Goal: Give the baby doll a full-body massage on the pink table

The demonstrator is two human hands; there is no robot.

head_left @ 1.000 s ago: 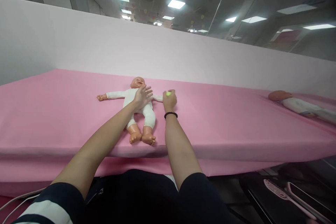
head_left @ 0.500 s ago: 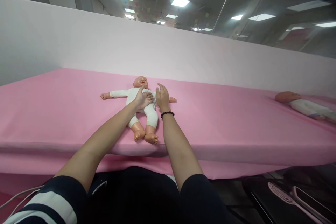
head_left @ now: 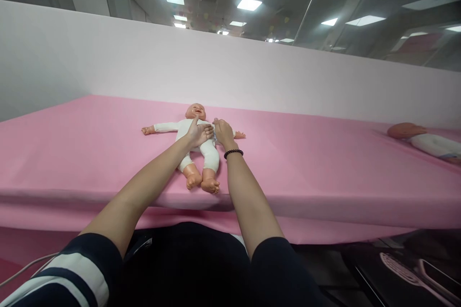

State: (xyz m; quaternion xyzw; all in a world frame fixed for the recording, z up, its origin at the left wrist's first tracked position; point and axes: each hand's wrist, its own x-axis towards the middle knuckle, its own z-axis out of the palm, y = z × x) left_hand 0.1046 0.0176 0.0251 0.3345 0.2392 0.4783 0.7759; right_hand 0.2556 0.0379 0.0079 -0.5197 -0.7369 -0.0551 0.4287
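Note:
A baby doll (head_left: 212, 157) in a white cloth suit lies on its back on a pink-covered table, arms spread and feet towards me. Above its torso I hold my left hand (head_left: 198, 133) open, palm turned up, thumb raised and fingers pointing right. Close to those fingertips is my right hand (head_left: 223, 132), its fingers curled in and its back towards me. What the right fingers close on, if anything, is hidden. A dark beaded bracelet (head_left: 233, 153) circles my right wrist. Part of the doll's chest is covered by my hands.
The pink table cover (head_left: 306, 158) runs along a low white wall (head_left: 252, 76) with glass above. A second doll (head_left: 432, 144) lies at the far right. Below the right edge, a pink paddle brush (head_left: 399, 268) and a phone-like object (head_left: 441, 276) rest on a dark surface.
My right hand's fingers, stretched out and raised before, have curled in. My left hand keeps its open, palm-up shape. The view has shifted slightly.

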